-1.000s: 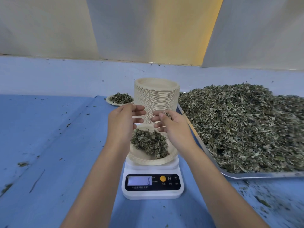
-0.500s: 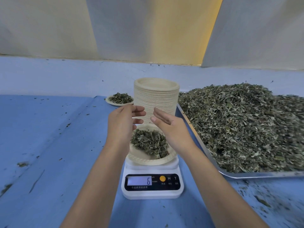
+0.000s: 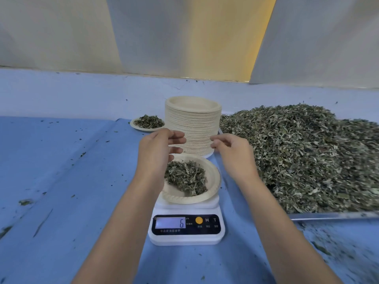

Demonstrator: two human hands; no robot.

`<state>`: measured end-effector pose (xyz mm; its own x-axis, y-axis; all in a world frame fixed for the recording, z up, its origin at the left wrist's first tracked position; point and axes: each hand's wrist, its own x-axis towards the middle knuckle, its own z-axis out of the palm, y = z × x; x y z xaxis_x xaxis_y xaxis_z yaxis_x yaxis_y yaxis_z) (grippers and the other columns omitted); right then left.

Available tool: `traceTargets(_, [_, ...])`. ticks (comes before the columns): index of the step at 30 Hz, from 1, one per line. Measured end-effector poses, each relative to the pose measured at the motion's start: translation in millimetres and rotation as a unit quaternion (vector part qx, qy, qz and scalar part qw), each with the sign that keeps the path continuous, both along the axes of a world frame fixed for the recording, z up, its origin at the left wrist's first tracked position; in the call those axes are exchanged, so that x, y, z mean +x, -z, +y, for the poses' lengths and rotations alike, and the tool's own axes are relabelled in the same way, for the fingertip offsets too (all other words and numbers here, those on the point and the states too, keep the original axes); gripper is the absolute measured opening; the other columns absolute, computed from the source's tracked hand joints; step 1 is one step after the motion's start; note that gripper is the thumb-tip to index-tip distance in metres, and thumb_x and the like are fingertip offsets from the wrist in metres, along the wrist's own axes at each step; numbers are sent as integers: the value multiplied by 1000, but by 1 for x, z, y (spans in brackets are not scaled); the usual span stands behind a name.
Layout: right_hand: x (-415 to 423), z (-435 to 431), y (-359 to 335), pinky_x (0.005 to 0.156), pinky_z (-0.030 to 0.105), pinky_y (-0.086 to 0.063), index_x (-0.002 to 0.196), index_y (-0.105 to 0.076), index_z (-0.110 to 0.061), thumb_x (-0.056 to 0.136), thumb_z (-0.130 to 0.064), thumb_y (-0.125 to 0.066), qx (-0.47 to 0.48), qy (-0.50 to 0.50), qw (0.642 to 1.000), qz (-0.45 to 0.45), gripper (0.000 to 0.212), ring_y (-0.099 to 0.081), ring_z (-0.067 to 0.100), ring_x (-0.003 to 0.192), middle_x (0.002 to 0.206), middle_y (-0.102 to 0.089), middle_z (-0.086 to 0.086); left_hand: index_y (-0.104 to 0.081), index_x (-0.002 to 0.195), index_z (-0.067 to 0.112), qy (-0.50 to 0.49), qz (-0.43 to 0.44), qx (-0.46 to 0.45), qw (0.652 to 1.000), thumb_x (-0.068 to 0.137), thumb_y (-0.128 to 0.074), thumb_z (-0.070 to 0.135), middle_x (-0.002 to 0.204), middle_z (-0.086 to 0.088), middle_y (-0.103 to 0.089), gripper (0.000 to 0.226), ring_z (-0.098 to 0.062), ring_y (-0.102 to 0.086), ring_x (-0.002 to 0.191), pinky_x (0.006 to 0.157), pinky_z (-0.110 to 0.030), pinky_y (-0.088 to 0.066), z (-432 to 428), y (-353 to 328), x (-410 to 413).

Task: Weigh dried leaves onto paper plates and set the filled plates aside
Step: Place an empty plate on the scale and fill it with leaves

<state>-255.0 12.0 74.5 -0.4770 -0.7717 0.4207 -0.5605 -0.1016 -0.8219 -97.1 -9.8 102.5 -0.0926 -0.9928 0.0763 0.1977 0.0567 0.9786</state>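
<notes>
Now the paper plate sits on the white scale, with dried leaves heaped in it; the display reads 6. Above its far edge, the left hand hovers with relaxed, straight fingers, empty. The right hand hovers with fingers loosely curled, holding nothing. Just beyond stands the plate stack. A filled plate lies far left, and the leaf tray is at right.

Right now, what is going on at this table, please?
A person is weighing dried leaves on a plate that sits on the scale, which shows 6. Both hands hover over it and hold nothing that I can see: the left hand with straight fingers, the right hand loosely curled, nearer the tray with its heap. A stack of empty plates stands behind the scale, and one filled plate lies left of the stack.
</notes>
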Motion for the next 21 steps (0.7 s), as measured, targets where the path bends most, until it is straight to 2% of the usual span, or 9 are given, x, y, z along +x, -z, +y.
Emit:
traceTargets(2, [-18,8,1,68,8,-39,108,-71,-17,93,-8,-52,50,58,995,58,26,-60,0,85,101,-70,-6,-68,78,13,20,3,3,1000,91,-46,15,68,6,-72,27,-3,-54,47,45,-12,-38,4,-1,-4])
traceTargets(4, [-36,15,5,80,19,-41,114,-69,-15,91,-3,-47,122,106,982,97,34,-61,17,105,116,-68,1,-69,77,15,37,-1,3,999,91,-46,16,70,5,-72,27,-3,-54,48,46,-13,-39,7,-1,-10])
traceTargets(8, [-61,26,17,89,34,-49,123,-63,-22,90,-5,-44,289,125,933,174,41,-58,30,111,122,-64,9,-69,76,14,59,-8,-5,998,91,-46,16,71,3,-73,27,-4,-55,49,44,-12,-39,14,-1,-19])
traceTargets(11, [-69,32,24,81,30,-46,121,-64,-29,92,-8,-43,372,86,906,183,42,-58,32,108,120,-63,13,-69,76,13,67,-12,-6,998,92,-47,15,72,1,-73,28,-6,-55,49,44,-13,-39,16,0,-21])
traceTargets(14, [-74,32,28,77,30,-45,113,-69,-26,90,-5,-45,380,85,896,216,39,-60,31,104,115,-65,14,-70,76,13,67,-15,-6,998,92,-47,15,72,1,-73,28,-6,-56,49,44,-14,-40,15,1,-20])
traceTargets(21, [-74,32,29,72,29,-46,92,-75,-14,82,3,-49,324,130,912,216,33,-62,33,95,101,-68,17,-69,77,12,64,-17,10,998,92,-46,15,73,1,-73,28,-6,-56,49,45,-14,-40,12,2,-19])
